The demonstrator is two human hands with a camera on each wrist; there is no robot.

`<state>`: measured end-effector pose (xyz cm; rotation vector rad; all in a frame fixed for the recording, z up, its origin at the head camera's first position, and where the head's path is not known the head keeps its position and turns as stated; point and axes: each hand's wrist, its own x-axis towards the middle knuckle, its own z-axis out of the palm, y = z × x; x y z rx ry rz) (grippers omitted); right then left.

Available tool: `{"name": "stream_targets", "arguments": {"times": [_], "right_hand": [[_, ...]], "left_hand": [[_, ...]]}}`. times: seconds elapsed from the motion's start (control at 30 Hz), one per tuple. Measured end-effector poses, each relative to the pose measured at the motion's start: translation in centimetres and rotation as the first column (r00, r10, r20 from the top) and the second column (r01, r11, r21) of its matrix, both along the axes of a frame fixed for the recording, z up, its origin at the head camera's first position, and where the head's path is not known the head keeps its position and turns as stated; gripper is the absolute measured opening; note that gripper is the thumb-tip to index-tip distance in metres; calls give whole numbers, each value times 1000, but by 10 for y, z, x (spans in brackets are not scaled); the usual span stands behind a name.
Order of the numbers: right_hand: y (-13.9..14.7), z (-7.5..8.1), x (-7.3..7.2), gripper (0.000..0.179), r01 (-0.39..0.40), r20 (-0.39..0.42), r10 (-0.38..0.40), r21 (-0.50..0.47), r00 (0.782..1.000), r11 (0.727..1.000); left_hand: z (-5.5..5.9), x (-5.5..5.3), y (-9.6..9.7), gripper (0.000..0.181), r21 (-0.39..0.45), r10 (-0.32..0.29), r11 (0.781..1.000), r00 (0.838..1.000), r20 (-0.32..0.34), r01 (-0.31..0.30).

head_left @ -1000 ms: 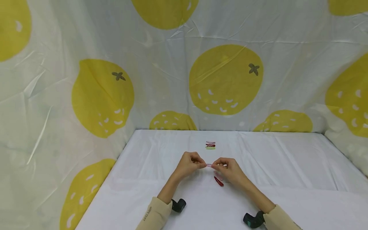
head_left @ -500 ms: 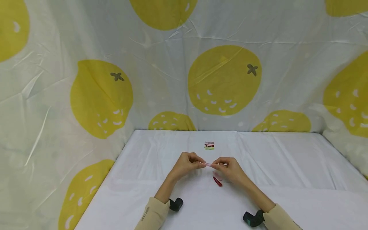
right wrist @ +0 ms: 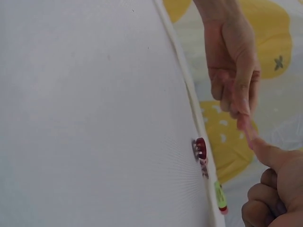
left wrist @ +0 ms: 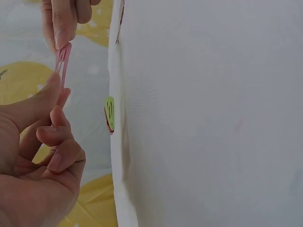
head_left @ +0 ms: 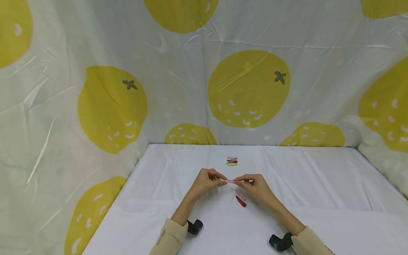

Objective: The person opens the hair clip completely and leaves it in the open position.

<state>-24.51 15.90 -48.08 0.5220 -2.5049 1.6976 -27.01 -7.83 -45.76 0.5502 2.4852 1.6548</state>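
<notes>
Both hands meet over the middle of the table around a pink snap hair clip (head_left: 231, 181). My left hand (head_left: 206, 183) pinches one end between thumb and fingers, and my right hand (head_left: 255, 188) pinches the other. The left wrist view shows the slotted body of this pink clip (left wrist: 63, 59) stretched between the fingertips of both hands. Just below, on the cloth, lie a red snap clip (head_left: 241, 201) and a paler pink one (head_left: 241, 194), close together near the right hand.
Farther back, a small row of clips lies side by side: pink (head_left: 232, 158), red (head_left: 232, 161) and green (head_left: 232, 164). White cloth (head_left: 318, 177) covers the table. A lemon-print curtain (head_left: 178, 88) hangs behind and at the sides.
Slightly more of the pink clip shows between the fingertips as the hands have drawn a little apart. Both keep their pinch, and the clips on the table stay put.
</notes>
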Motion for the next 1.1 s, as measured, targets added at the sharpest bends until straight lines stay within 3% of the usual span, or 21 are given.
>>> {"name": "stream_targets", "arguments": {"times": [0.17,0.43,0.7,0.87,1.1], "right_hand": [[1,-2,-2,11,32,-56,-36,-59,998,998],[-3,1,-2,11,205,28,-204,-33,979,978],[-8,-2,-5,9,216,22,-216,2,976,976],[-9,-4,-16,9,253,68,-257,55,964,966],[-6,-7,-49,11,277,65,-284,99,957,956]], "left_hand": [[0,-3,2,13,-13,4,1000,999,-33,-4],[2,-2,7,11,-77,6,997,996,-93,-13],[2,-4,11,10,-111,62,991,992,-111,-75],[5,-15,19,10,-152,104,981,991,-89,-117],[7,-40,31,12,-185,139,971,987,-85,-153]]}}
